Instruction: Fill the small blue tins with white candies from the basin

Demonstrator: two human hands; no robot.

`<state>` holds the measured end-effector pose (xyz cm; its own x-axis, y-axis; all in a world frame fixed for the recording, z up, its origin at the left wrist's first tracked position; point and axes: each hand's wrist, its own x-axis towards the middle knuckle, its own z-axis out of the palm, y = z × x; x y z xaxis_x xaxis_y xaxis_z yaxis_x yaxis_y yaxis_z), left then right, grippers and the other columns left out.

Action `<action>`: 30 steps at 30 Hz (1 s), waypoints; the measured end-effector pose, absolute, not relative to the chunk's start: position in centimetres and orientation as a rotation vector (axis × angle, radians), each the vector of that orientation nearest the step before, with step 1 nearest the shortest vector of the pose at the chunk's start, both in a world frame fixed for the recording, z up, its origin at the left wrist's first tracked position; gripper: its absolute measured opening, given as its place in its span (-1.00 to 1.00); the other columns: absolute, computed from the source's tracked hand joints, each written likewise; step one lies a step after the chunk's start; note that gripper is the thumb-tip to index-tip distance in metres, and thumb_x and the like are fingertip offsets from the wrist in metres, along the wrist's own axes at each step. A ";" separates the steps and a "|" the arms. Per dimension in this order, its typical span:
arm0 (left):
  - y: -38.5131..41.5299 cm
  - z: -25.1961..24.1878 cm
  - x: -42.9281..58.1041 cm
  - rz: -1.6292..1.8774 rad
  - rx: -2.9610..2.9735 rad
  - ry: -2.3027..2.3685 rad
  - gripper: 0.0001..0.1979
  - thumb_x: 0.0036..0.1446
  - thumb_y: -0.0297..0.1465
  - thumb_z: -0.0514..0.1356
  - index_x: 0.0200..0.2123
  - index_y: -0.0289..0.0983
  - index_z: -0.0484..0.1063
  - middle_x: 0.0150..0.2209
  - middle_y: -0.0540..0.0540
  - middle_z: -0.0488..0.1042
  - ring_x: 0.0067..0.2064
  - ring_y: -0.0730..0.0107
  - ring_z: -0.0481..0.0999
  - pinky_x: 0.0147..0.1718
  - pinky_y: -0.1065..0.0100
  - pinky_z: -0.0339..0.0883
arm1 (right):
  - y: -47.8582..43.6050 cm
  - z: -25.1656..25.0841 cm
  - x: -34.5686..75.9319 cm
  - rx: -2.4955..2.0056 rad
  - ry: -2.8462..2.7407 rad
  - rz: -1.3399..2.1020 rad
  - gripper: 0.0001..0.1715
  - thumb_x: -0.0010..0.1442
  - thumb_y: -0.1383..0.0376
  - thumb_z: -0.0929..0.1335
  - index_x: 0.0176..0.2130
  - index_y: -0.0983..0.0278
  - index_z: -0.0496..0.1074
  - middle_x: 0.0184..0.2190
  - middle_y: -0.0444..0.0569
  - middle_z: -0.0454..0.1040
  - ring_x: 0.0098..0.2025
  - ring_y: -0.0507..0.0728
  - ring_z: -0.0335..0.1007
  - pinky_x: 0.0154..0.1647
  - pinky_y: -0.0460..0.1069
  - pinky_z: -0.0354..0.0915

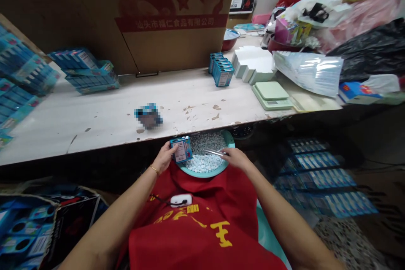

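My left hand (164, 158) is closed around a small blue box (181, 149), held upright over a teal bowl (229, 139) on my lap. The bowl is full of small pale blue and white candies (207, 152). My right hand (236, 158) grips a thin metal tool (213, 152) that lies across the candies, its tip pointing toward the box. A gold bracelet sits on my left wrist. A red apron with yellow characters (202, 223) covers my lap below the bowl.
A worn white table (104, 114) runs ahead. It carries a blurred small object (148, 116), stacks of blue boxes (87, 71), a row of blue boxes (220, 68), white cartons (253, 64), a green scale (272, 95) and a big cardboard box (152, 12). More blue boxes lie on the floor, right (319, 181) and left (22, 232).
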<state>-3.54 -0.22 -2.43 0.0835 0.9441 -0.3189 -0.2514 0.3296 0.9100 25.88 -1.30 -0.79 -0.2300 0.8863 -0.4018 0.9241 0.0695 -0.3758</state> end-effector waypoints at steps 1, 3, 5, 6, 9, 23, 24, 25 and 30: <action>-0.3 -2.3 -3.5 1.037 0.776 1.122 -0.62 -0.10 -0.29 0.23 -0.18 -0.30 0.30 -0.22 -0.14 0.45 -0.27 0.34 0.47 -0.26 0.20 0.37 | -1.3 -0.9 25.7 1.907 2.236 -0.871 -0.64 0.10 0.18 0.21 -0.10 0.15 0.38 -0.21 -0.05 0.48 -0.18 0.10 0.37 -0.27 -0.10 0.18; -0.4 -2.0 -3.5 1.025 0.749 1.115 -0.62 -0.10 -0.29 0.23 -0.18 -0.29 0.30 -0.24 -0.13 0.45 -0.29 0.35 0.47 -0.29 0.23 0.37 | -1.3 -0.9 25.4 1.900 2.216 -0.816 -0.63 0.10 0.19 0.22 -0.09 0.13 0.37 -0.20 -0.05 0.47 -0.16 0.11 0.36 -0.26 -0.08 0.18; -0.4 -1.8 -3.5 1.025 0.732 1.110 -0.62 -0.10 -0.30 0.24 -0.18 -0.28 0.30 -0.25 -0.12 0.45 -0.30 0.37 0.47 -0.30 0.25 0.37 | -1.3 -0.9 25.4 1.887 2.195 -0.722 -0.63 0.11 0.20 0.21 -0.07 0.11 0.35 -0.18 -0.04 0.46 -0.15 0.12 0.35 -0.25 -0.06 0.18; -0.4 -1.8 -3.5 1.025 0.727 1.110 -0.62 -0.10 -0.30 0.24 -0.18 -0.28 0.30 -0.26 -0.11 0.45 -0.30 0.37 0.47 -0.29 0.26 0.37 | -1.3 -0.9 25.5 1.877 2.188 -0.670 -0.63 0.11 0.20 0.21 -0.07 0.10 0.35 -0.19 -0.03 0.46 -0.15 0.13 0.35 -0.24 -0.05 0.18; -0.5 -1.8 -3.5 1.035 0.739 1.116 -0.63 -0.11 -0.30 0.24 -0.19 -0.28 0.30 -0.26 -0.09 0.46 -0.29 0.38 0.46 -0.24 0.25 0.34 | -1.3 -1.9 25.1 1.858 2.195 -0.548 -0.65 0.12 0.25 0.20 -0.09 0.15 0.36 -0.20 0.02 0.46 -0.15 0.15 0.36 -0.22 -0.02 0.18; -2.2 -2.2 -5.6 1.098 1.019 1.300 -0.62 -0.10 -0.28 0.22 -0.19 -0.31 0.30 -0.21 -0.10 0.43 -0.18 0.36 0.41 -0.11 0.23 0.27 | 0.6 -8.8 19.3 2.005 2.299 -0.981 -0.65 0.12 0.19 0.21 -0.11 0.16 0.38 -0.16 -0.08 0.46 -0.12 0.10 0.35 -0.20 -0.05 0.22; -2.3 -2.2 -5.7 1.107 1.024 1.301 -0.62 -0.10 -0.28 0.22 -0.19 -0.31 0.29 -0.21 -0.10 0.43 -0.18 0.35 0.41 -0.12 0.23 0.28 | 0.7 -9.1 19.7 2.017 2.355 -1.134 -0.64 0.10 0.21 0.22 -0.10 0.19 0.38 -0.16 -0.07 0.46 -0.12 0.10 0.35 -0.17 -0.04 0.22; -2.4 -2.2 -5.9 1.114 1.030 1.300 -0.62 -0.10 -0.28 0.22 -0.19 -0.31 0.29 -0.21 -0.10 0.42 -0.18 0.35 0.41 -0.12 0.22 0.28 | 0.7 -9.2 20.1 2.034 2.407 -1.298 -0.63 0.08 0.23 0.24 -0.10 0.23 0.38 -0.15 -0.05 0.46 -0.11 0.10 0.34 -0.13 -0.03 0.22; -2.3 -2.4 -6.5 1.134 1.168 1.348 -0.61 -0.11 -0.29 0.21 -0.18 -0.30 0.28 -0.21 -0.09 0.41 -0.17 0.33 0.40 -0.11 0.22 0.26 | 0.5 -7.8 21.5 2.035 2.510 -1.759 -0.59 0.00 0.27 0.27 -0.12 0.33 0.40 -0.21 -0.01 0.49 -0.17 0.13 0.37 -0.12 0.03 0.25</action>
